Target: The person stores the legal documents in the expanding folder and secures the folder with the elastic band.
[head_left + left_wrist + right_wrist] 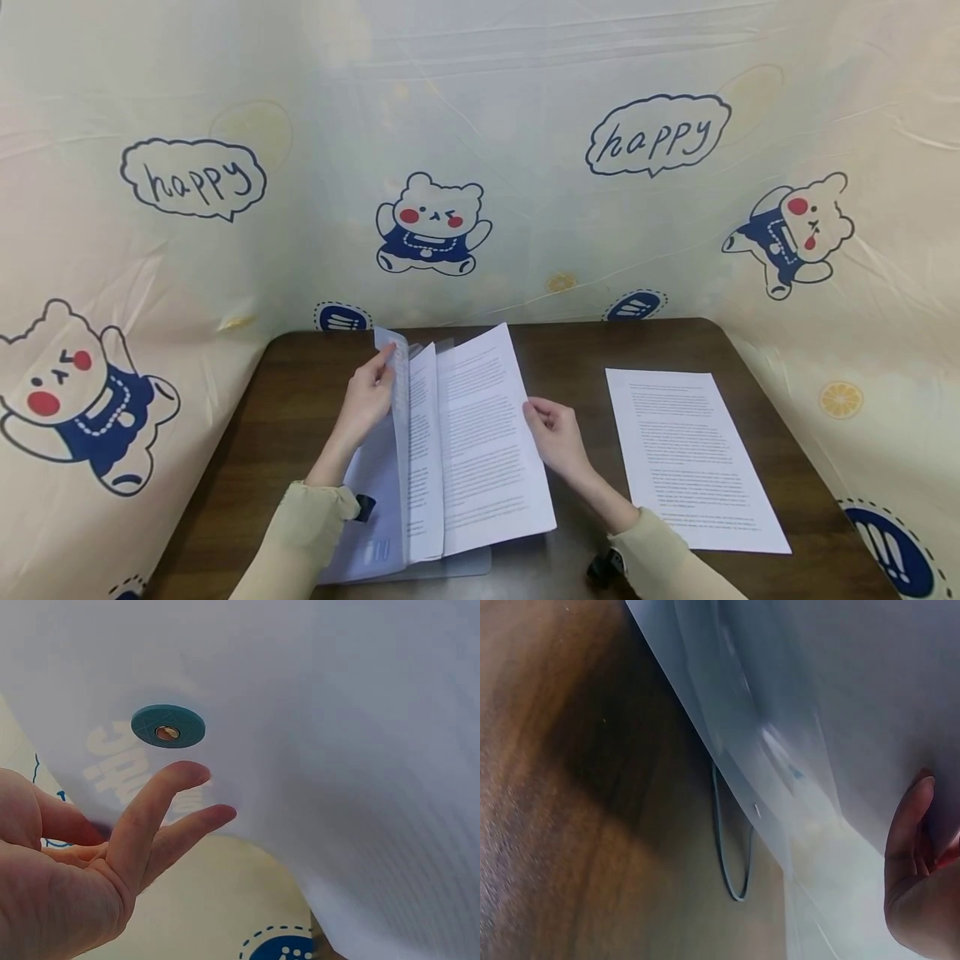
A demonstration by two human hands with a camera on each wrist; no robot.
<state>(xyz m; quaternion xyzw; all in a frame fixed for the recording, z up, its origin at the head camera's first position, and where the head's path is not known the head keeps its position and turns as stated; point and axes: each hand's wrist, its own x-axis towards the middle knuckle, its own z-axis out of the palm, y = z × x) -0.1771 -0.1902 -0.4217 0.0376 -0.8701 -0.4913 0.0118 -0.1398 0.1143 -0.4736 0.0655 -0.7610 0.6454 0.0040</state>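
Note:
A translucent bluish document folder lies open on the table, its front cover lifted. Near the top edge, my left hand pinches that cover. The left wrist view shows a round teal button on the cover, just above my loosely bent fingers. My right hand pinches the right edge of some printed sheets, which stand tilted inside the folder. Another printed page shows between them and the cover. In the right wrist view, a thin elastic cord loops out from the folder's edge.
A single printed sheet lies flat on the right side of the dark wooden table. Behind and around the table hangs a pale curtain with cartoon bears and lettering.

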